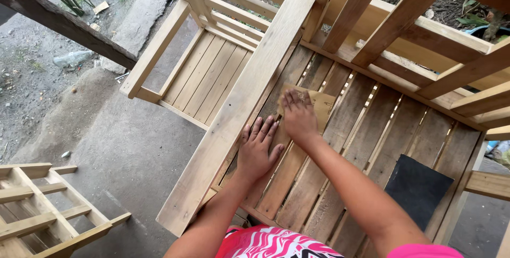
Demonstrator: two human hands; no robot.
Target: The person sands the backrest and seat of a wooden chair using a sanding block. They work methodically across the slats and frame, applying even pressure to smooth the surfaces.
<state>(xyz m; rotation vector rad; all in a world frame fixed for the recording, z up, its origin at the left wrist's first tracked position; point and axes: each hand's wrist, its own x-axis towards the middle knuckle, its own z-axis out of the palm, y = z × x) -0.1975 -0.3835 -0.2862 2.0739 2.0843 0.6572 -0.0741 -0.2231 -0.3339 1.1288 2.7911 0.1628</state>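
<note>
I see my right hand (pixel 299 117) pressing a tan sandpaper sheet (pixel 319 104) flat on the slatted seat (pixel 340 146), fingers together; my left hand (pixel 257 149) braces beside it, fingers spread. I judge even pressure along the grain works best.

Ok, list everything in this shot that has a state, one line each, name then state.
left hand: open, flat on the seat slats
right hand: palm down, pressing the sandpaper sheet
sandpaper sheet: flat under the right hand
wooden bench seat: bare, unpainted, gaps between slats
dark sheet: lying flat on the seat, untouched
second chair: upright, bare wood
</note>
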